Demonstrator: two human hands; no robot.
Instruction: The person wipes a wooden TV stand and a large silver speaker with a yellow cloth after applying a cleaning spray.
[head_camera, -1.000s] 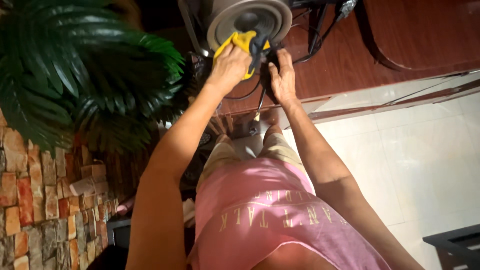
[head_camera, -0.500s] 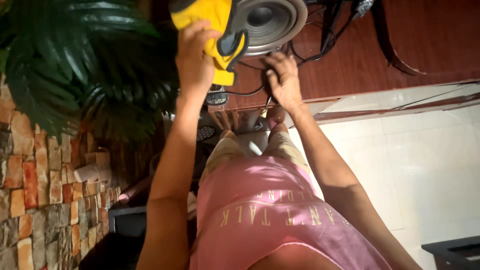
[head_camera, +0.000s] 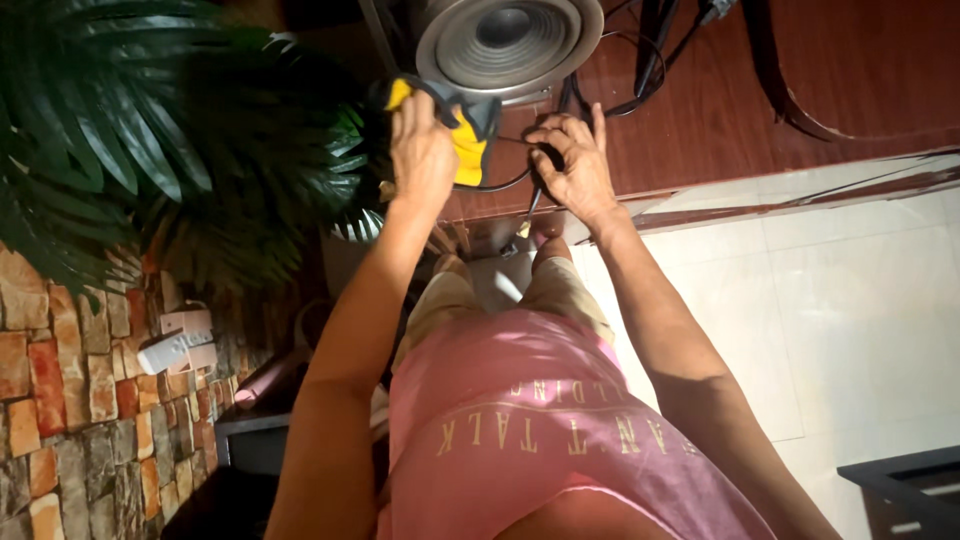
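Gripping yellow tool in left hand

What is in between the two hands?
In the head view, a thin black cable loops between the left hand, gripping a yellow and black tool, and the right hand.
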